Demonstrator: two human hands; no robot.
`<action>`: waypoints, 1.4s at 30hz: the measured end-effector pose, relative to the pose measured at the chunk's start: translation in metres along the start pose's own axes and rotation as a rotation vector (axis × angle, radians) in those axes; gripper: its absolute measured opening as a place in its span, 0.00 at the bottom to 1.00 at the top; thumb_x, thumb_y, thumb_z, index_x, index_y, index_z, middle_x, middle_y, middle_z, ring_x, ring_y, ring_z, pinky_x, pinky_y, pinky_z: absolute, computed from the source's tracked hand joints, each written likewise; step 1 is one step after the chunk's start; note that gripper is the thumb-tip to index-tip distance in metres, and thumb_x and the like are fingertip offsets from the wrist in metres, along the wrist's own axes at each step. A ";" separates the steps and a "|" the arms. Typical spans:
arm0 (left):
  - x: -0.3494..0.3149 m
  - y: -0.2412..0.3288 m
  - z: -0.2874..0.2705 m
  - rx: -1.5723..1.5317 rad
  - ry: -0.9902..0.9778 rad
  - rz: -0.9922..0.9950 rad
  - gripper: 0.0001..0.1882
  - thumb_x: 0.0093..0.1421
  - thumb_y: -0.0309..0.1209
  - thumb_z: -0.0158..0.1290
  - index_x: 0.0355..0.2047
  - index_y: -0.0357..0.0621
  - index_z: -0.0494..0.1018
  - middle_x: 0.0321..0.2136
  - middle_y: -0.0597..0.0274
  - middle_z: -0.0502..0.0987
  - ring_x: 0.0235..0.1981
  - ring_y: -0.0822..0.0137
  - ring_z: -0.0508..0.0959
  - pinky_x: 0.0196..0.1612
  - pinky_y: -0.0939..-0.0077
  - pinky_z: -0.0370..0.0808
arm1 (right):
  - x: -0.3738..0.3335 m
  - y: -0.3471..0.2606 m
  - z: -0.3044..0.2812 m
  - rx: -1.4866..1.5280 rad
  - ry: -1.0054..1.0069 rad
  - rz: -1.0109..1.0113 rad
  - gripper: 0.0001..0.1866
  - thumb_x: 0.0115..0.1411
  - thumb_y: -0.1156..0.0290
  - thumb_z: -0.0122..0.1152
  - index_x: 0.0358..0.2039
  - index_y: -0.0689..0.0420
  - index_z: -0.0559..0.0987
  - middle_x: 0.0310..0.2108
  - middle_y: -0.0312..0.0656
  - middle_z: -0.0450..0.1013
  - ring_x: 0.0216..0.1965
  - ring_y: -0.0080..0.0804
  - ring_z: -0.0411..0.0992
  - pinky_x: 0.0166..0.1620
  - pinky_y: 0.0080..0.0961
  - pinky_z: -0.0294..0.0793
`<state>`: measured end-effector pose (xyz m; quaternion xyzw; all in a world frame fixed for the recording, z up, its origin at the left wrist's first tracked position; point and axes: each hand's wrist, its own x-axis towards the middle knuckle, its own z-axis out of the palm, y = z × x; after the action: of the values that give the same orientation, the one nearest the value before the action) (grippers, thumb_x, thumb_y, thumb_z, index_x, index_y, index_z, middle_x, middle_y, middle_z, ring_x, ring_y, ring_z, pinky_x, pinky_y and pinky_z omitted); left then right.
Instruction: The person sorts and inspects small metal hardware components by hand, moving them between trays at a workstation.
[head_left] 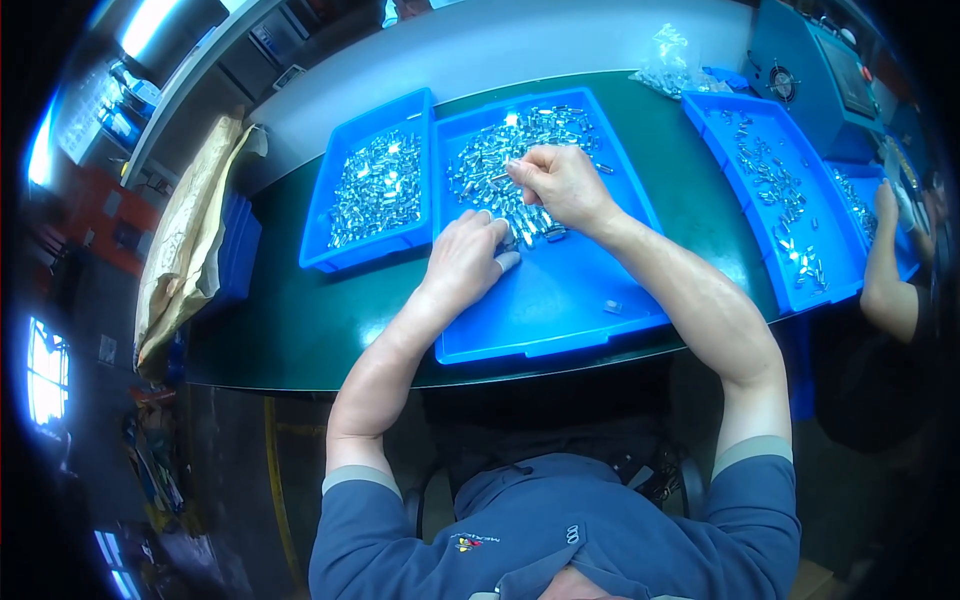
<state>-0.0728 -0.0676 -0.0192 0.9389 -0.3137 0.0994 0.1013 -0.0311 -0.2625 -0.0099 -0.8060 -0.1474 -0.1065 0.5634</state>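
A dark green, smooth-topped counter [700, 190] carries everything; its slick-looking surface could let a tray slide if a forearm pushed it. The wide, shallow blue plastic tray [540, 300] sits in front of the person, and its low front wall might not stop a part flicked toward the lap. Just beside it on the left, a narrower blue plastic tray [370, 252] holds a dense layer of similar pieces, so a careless sweep across the adjoining walls could mix the two lots. The loose heap of small, shiny silver metal cylinders [545, 125] fills the far half of the wide tray and could slump if disturbed. The left hand [463, 262], its fingertips pale-covered, curls at the heap's near edge; whether it grips anything is hidden. The right hand [565, 185] is pinched closed above the heap; anything between its fingertips is too small to confirm, and a weak pinch could drop it. A small, clear piece [612, 306] lies apart near the front, easily knocked.
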 end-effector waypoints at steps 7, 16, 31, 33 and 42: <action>-0.003 -0.015 -0.004 -0.344 0.115 -0.111 0.16 0.60 0.27 0.63 0.50 0.43 0.81 0.34 0.56 0.82 0.38 0.58 0.81 0.45 0.66 0.77 | -0.002 0.000 0.000 -0.032 -0.039 -0.060 0.17 0.66 0.60 0.62 0.28 0.60 0.85 0.19 0.40 0.79 0.22 0.27 0.77 0.29 0.31 0.75; 0.002 -0.046 0.007 -1.187 0.430 -0.301 0.08 0.67 0.23 0.58 0.45 0.38 0.76 0.38 0.58 0.82 0.41 0.69 0.82 0.49 0.73 0.78 | -0.005 -0.005 0.003 -0.024 -0.207 -0.047 0.17 0.68 0.62 0.61 0.26 0.60 0.82 0.19 0.35 0.76 0.21 0.18 0.70 0.26 0.24 0.69; -0.002 -0.037 0.006 -1.194 0.335 -0.230 0.09 0.66 0.23 0.59 0.46 0.36 0.77 0.39 0.56 0.84 0.42 0.67 0.83 0.50 0.72 0.79 | -0.005 -0.005 0.002 0.066 -0.137 -0.055 0.16 0.67 0.61 0.61 0.28 0.60 0.85 0.20 0.38 0.79 0.23 0.24 0.76 0.29 0.29 0.74; -0.001 -0.036 0.006 -1.174 0.335 -0.236 0.09 0.66 0.23 0.60 0.45 0.36 0.78 0.39 0.56 0.84 0.42 0.67 0.83 0.49 0.73 0.79 | -0.004 -0.004 0.004 0.076 -0.155 -0.057 0.17 0.68 0.61 0.61 0.29 0.60 0.84 0.20 0.36 0.78 0.23 0.21 0.74 0.28 0.26 0.71; -0.003 -0.034 0.006 -1.016 0.341 -0.232 0.08 0.65 0.23 0.60 0.44 0.34 0.79 0.38 0.56 0.85 0.42 0.69 0.84 0.48 0.74 0.79 | -0.003 -0.001 0.003 0.015 -0.217 -0.008 0.18 0.68 0.60 0.61 0.27 0.60 0.83 0.20 0.36 0.77 0.23 0.21 0.73 0.28 0.26 0.71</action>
<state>-0.0535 -0.0405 -0.0305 0.7707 -0.1958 0.0743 0.6018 -0.0343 -0.2600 -0.0110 -0.8080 -0.2115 -0.0199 0.5496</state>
